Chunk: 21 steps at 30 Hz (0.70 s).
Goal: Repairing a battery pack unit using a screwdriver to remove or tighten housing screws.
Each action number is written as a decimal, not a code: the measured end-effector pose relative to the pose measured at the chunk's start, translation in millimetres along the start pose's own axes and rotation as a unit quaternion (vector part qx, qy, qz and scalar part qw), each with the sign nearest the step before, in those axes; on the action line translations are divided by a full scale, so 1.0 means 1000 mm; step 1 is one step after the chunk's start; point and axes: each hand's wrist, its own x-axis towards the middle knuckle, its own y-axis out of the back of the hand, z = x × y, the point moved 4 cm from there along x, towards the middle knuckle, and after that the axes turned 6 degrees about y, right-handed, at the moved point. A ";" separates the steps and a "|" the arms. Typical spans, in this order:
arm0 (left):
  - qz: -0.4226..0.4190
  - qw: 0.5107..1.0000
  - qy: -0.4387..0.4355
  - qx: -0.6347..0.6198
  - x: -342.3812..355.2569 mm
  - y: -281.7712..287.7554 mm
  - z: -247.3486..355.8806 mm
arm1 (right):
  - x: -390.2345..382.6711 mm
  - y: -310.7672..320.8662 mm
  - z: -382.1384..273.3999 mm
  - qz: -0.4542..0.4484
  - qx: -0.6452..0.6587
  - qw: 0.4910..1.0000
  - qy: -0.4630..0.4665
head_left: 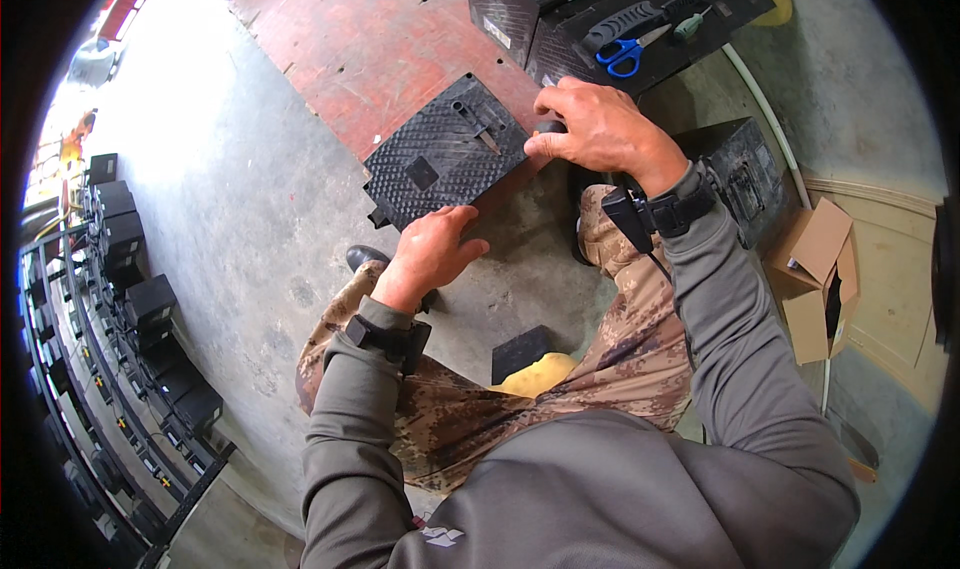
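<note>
A black box with a diamond-textured top (447, 191) sits over the near edge of a reddish board. On top of it lies a small dark tool with a pointed tip (476, 127). My left hand (430, 254) is at the box's near edge, thumb spread from the fingers; whether it touches the box is unclear. Beyond the box's right corner, my right hand (605, 129) is closed, thumb and index finger pinched around a small dark rounded piece (550, 127). Most of that piece is hidden by the fingers, so its kind cannot be told.
Blue-handled scissors (622, 57) and other hand tools lie on black cases (570, 49) at the far right. Another dark case (738, 179) stands right of my knee, near an open cardboard box (815, 279). Racks of black boxes (150, 304) line the left side.
</note>
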 end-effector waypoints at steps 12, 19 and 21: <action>-0.008 1.000 0.006 0.002 0.001 0.000 0.000 | 0.000 -0.014 0.008 0.046 0.000 0.993 0.109; -0.007 1.000 0.007 0.003 0.000 0.000 -0.001 | 0.006 0.000 0.001 -0.091 -0.029 0.993 -0.076; -0.004 1.000 0.001 0.004 0.001 -0.002 -0.002 | 0.003 -0.010 0.014 -0.038 -0.019 0.999 0.000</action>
